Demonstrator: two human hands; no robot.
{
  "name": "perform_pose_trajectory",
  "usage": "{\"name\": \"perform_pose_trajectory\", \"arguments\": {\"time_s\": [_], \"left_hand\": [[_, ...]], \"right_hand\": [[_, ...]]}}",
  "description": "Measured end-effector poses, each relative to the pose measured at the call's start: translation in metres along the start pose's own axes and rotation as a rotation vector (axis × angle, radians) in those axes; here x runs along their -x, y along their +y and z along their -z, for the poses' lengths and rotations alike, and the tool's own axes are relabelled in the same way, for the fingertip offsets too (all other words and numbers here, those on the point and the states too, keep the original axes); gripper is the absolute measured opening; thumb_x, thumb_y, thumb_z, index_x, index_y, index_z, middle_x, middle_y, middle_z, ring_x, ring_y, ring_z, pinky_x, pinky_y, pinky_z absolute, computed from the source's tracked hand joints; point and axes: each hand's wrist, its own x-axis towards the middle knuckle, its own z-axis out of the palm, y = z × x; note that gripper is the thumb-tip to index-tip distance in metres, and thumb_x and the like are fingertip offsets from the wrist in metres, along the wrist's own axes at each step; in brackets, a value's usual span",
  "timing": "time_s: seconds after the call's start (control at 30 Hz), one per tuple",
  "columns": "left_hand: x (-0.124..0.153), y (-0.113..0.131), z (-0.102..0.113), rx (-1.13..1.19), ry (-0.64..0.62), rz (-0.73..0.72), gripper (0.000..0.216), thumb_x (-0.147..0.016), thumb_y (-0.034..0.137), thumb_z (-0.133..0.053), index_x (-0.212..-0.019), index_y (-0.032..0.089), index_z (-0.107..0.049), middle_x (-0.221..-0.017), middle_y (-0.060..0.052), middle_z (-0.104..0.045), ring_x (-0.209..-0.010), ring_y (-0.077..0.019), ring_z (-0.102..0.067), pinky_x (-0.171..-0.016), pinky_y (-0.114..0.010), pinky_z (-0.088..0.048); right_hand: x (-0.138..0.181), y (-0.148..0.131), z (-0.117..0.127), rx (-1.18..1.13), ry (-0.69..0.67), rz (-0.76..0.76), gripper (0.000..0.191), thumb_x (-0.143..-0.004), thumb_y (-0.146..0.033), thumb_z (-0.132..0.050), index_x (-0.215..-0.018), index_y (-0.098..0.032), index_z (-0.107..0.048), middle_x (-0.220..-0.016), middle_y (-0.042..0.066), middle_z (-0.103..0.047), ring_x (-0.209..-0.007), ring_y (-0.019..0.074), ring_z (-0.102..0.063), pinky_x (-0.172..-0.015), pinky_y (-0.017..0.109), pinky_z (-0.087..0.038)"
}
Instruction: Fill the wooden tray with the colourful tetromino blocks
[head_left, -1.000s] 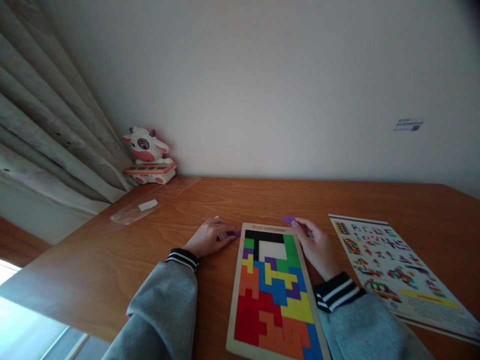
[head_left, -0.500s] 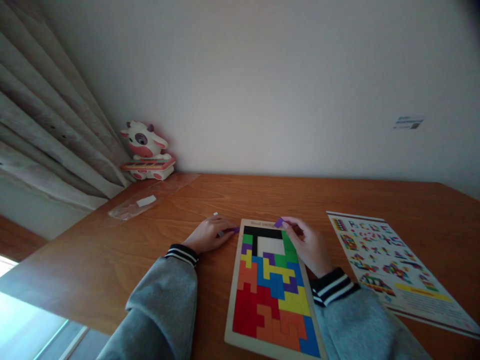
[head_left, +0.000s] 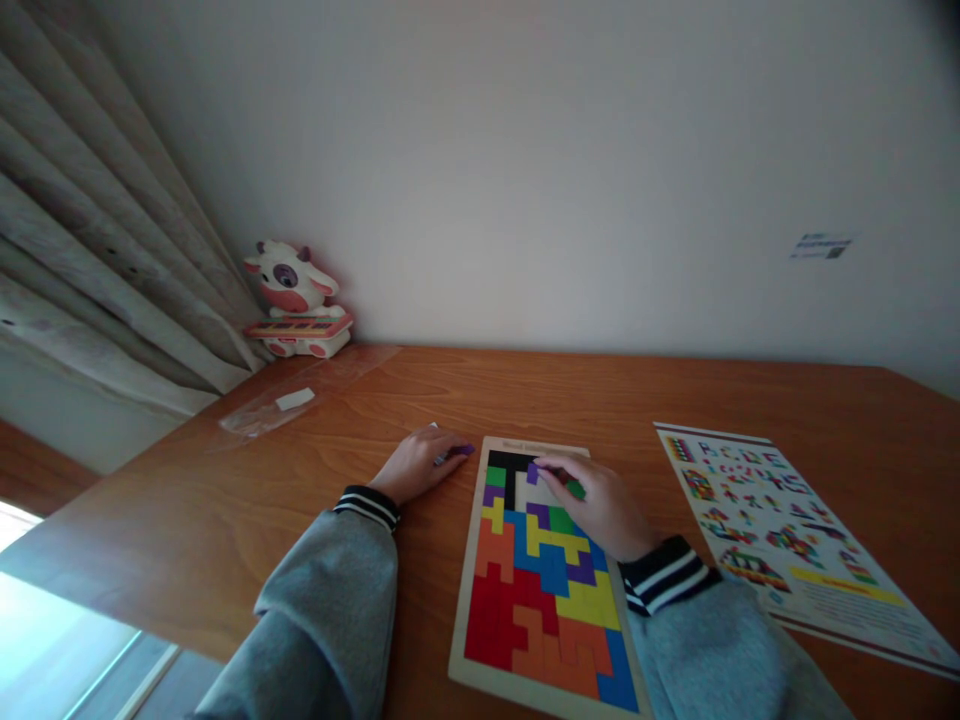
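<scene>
Wood in a warm reddish brown, glossy and finely grained, makes the table (head_left: 360, 400) seen in the head view. At its near middle lies a flat rectangular puzzle board (head_left: 495, 678) with a pale wooden rim and rounded corners. Smooth, straight-edged blocks fit tightly inside: red pieces (head_left: 487, 630) to the near left, a chunky yellow piece (head_left: 592, 602) to the right, a stepped blue piece (head_left: 553, 570) around the middle and an angular black piece (head_left: 510, 462) along the far end. Beside the black one a pale patch of floor (head_left: 520, 492) shows.

The right hand (head_left: 604, 505) is over the board's far right part, thumb and fingertips pinching a small purple piece (head_left: 533, 473) at the far side of that patch; whether it touches the board, I cannot tell. The left hand (head_left: 420, 463) rests left of the board, thumb and fingers pinching a second purple piece (head_left: 466, 450). Both wrists have ribbed black cuffs striped white, on soft grey sleeves (head_left: 337, 580).

Far left, a rounded cow toy (head_left: 296, 290) sits near a crinkled clear plastic bag (head_left: 259, 425) and a draped, folded curtain (head_left: 105, 230). On the right lies a flat printed sheet (head_left: 795, 530).
</scene>
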Motion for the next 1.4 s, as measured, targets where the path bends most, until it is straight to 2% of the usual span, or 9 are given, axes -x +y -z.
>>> {"name": "perform_pose_trajectory", "arguments": {"time_s": [0.1,0.23,0.37,0.67,0.87,0.97,1.13,1.27,1.4], "left_hand": [[0.0,0.001,-0.002,0.011,0.019,0.021,0.022,-0.096,0.033,-0.056,-0.111,0.023,-0.068,-0.107,-0.003,-0.074,-0.099,-0.0178,-0.069,-0.113,-0.04,-0.039],[-0.002,0.002,-0.004,0.01,0.029,0.023,0.02,-0.095,0.029,-0.056,-0.11,0.022,-0.067,-0.107,-0.004,-0.073,-0.1,-0.0183,-0.068,-0.108,-0.037,-0.044],[-0.002,0.002,-0.006,0.003,0.032,0.008,0.02,-0.094,0.026,-0.057,-0.11,0.022,-0.067,-0.106,-0.004,-0.073,-0.1,-0.0186,-0.066,-0.103,-0.035,-0.046],[-0.002,0.003,-0.007,0.022,0.049,0.049,0.02,-0.092,0.026,-0.059,-0.11,0.023,-0.066,-0.106,-0.002,-0.072,-0.099,-0.0182,-0.067,-0.099,-0.033,-0.049],[-0.003,0.01,-0.004,0.093,0.107,0.037,0.021,-0.092,0.025,-0.058,-0.111,0.022,-0.066,-0.108,-0.004,-0.071,-0.1,-0.0169,-0.066,-0.092,-0.03,-0.054],[-0.004,0.015,-0.006,0.121,0.143,-0.004,0.022,-0.093,0.025,-0.058,-0.113,0.021,-0.065,-0.111,-0.005,-0.07,-0.103,-0.0173,-0.066,-0.096,-0.032,-0.053],[-0.005,0.026,-0.015,0.16,0.12,-0.112,0.023,-0.095,0.029,-0.057,-0.114,0.021,-0.066,-0.115,-0.008,-0.069,-0.108,-0.0186,-0.066,-0.097,-0.033,-0.054],[-0.006,0.04,-0.018,0.164,0.09,-0.192,0.021,-0.095,0.029,-0.057,-0.112,0.02,-0.067,-0.114,-0.009,-0.069,-0.105,-0.0182,-0.067,-0.094,-0.031,-0.055],[-0.007,0.056,-0.018,0.178,0.11,-0.274,0.022,-0.095,0.028,-0.058,-0.114,0.019,-0.065,-0.113,-0.009,-0.07,-0.103,-0.0179,-0.067,-0.091,-0.029,-0.055]], "right_hand": [[0.001,-0.008,-0.006,-0.017,-0.118,-0.027,0.018,-0.093,-0.029,-0.057,-0.106,-0.025,-0.07,-0.099,0.003,-0.074,-0.083,0.0186,-0.069,-0.08,0.036,-0.055],[0.003,-0.012,-0.009,-0.008,-0.197,-0.041,0.017,-0.094,-0.028,-0.057,-0.103,-0.025,-0.071,-0.1,0.005,-0.072,-0.09,0.0194,-0.067,-0.083,0.035,-0.054],[0.002,-0.011,-0.008,0.013,-0.196,-0.015,0.017,-0.094,-0.027,-0.056,-0.103,-0.024,-0.071,-0.1,0.006,-0.068,-0.094,0.0201,-0.065,-0.086,0.036,-0.053],[0.002,-0.015,-0.004,-0.01,-0.213,-0.011,0.024,-0.098,-0.03,-0.049,-0.093,-0.022,-0.071,-0.096,0.006,-0.064,-0.088,0.0184,-0.062,-0.08,0.034,-0.052],[0.0,-0.011,-0.004,-0.07,-0.108,-0.027,0.024,-0.099,-0.032,-0.046,-0.099,-0.021,-0.067,-0.094,0.007,-0.067,-0.085,0.0189,-0.063,-0.08,0.035,-0.053],[0.001,-0.007,-0.003,-0.046,-0.093,-0.028,0.022,-0.097,-0.037,-0.052,-0.101,-0.022,-0.067,-0.095,0.006,-0.066,-0.084,0.019,-0.064,-0.078,0.035,-0.054],[0.004,-0.005,-0.002,0.088,-0.182,0.045,0.029,-0.085,-0.047,-0.07,-0.104,-0.025,-0.07,-0.101,0.007,-0.066,-0.096,0.0236,-0.063,-0.088,0.041,-0.051],[0.004,-0.005,-0.003,0.112,-0.176,0.052,0.028,-0.084,-0.047,-0.071,-0.101,-0.025,-0.071,-0.1,0.007,-0.067,-0.096,0.0241,-0.063,-0.088,0.041,-0.051],[0.002,-0.008,-0.001,0.039,-0.155,0.036,0.023,-0.092,-0.043,-0.061,-0.098,-0.023,-0.07,-0.097,0.006,-0.067,-0.093,0.0215,-0.064,-0.086,0.038,-0.051]]}}
